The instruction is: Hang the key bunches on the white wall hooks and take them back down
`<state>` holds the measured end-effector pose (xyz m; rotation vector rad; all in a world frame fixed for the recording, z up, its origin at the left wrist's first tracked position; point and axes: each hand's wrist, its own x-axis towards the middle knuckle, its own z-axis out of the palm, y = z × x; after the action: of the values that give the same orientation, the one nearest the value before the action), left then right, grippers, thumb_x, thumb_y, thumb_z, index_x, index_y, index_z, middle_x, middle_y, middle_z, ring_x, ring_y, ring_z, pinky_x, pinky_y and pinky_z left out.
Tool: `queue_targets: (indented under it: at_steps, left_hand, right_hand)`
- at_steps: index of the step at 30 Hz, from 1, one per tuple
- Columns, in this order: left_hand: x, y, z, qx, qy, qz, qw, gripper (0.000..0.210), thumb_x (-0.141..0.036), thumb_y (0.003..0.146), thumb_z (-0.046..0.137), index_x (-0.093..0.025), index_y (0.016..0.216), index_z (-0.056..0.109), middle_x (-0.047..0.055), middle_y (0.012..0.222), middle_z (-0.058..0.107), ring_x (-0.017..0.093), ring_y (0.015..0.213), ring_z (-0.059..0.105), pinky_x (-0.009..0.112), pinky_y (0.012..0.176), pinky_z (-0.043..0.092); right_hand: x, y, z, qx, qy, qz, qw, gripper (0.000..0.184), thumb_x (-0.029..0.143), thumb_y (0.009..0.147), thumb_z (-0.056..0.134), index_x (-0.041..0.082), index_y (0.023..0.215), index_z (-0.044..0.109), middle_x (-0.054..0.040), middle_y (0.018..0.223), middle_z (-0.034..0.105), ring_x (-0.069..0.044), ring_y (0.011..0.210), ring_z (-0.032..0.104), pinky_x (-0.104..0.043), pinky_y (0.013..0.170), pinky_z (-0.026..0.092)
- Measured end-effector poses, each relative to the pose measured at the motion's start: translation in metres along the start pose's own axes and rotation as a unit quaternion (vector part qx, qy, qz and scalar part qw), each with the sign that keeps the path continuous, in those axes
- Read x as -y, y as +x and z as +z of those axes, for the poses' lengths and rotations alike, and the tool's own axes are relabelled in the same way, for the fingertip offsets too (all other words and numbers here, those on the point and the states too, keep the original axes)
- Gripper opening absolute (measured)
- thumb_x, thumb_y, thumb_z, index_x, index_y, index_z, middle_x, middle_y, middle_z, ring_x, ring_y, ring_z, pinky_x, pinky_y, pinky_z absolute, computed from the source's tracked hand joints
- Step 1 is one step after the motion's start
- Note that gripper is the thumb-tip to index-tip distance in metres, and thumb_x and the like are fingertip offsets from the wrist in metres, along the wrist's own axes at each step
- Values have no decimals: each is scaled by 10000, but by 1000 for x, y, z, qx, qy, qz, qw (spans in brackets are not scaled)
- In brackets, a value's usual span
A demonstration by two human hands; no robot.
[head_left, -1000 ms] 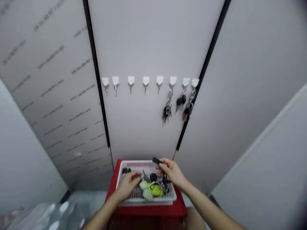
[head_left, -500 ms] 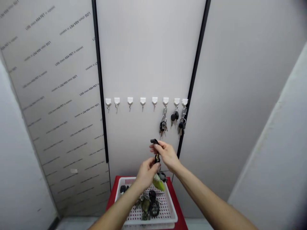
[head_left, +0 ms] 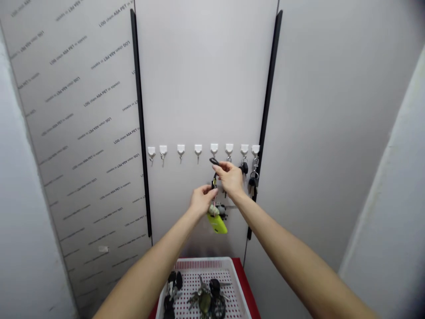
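Observation:
Between both hands hangs a bunch of keys with a black strap loop at its top and a yellow-green tag at its bottom. My right hand pinches the strap, its loop just below the fifth white hook from the left. Closed on the clasp part under the strap is my left hand, lower and to the left. Whether the loop touches the hook, I cannot tell. Behind my right hand, keys hang from the seventh hook, and another key bunch from the last one.
Several white hooks run in a row across the pale wall panel, between two black strips. Below, a white perforated basket with several key bunches rests on a red surface.
Both hands have risen with the key bunch from just above the basket to the hook row. The loop now sits close under a hook. The view has shifted slightly.

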<state>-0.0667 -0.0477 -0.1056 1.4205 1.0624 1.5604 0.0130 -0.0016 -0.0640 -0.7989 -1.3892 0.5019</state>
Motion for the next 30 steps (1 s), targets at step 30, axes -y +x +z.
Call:
queue_targets:
  at_steps: [30]
  left_hand:
    - [158, -112, -65, 96, 276, -86, 952, 229, -160, 605, 455, -140, 812, 552, 54, 800, 581, 135, 730, 509, 262, 712, 378]
  right_hand:
    - [-125, -175, -43, 468, -294, 43, 833, 209, 105, 539, 479, 154, 713, 585, -24, 648, 588, -129, 609, 502, -213, 572, 360]
